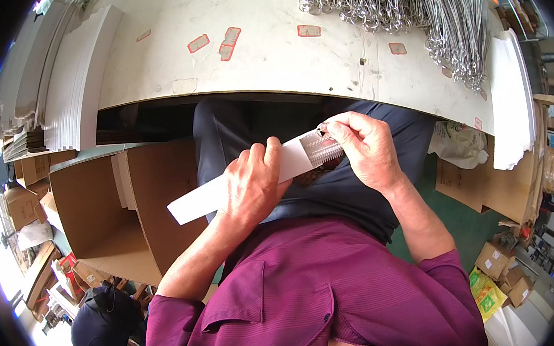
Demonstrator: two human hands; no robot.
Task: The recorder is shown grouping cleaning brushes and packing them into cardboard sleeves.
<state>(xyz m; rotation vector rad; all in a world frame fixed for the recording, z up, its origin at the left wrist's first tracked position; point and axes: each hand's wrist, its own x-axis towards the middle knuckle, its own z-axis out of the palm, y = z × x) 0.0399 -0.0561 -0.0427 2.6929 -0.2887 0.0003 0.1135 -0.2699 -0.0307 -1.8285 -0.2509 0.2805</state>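
Left hand (252, 182) is gripping the white box (296, 160), fingers wrapping over its middle. Box is long and narrow, lying at a slant: closed-looking end is pointing lower left, other end is pointing upper right toward the right hand (368, 150). Right hand is pinching the wire piece (322, 148) at its outer end, thumb and index closing near a small metal loop. Wire piece is sticking partly out of the box's upper-right end; rows of fine wire are showing there. How far it is reaching inside, cannot tell. Both hands are working above the lap, just in front of the table (250, 65); box is being held in the air, over dark trousers (219, 129).

On the table, a big pile of wires (400, 3) with looped ends is lying at the far right, some hanging over toward the right edge. Small red-edged stickers (229, 44) are dotting the surface. White stack (74, 78) of long flat pieces is standing at the left; another white pile (511, 99) is sitting at the right edge. Open carton (103, 211) is standing left of the lap, below table height. Plastic bag (460, 144) is lying at the right, near cardboard.
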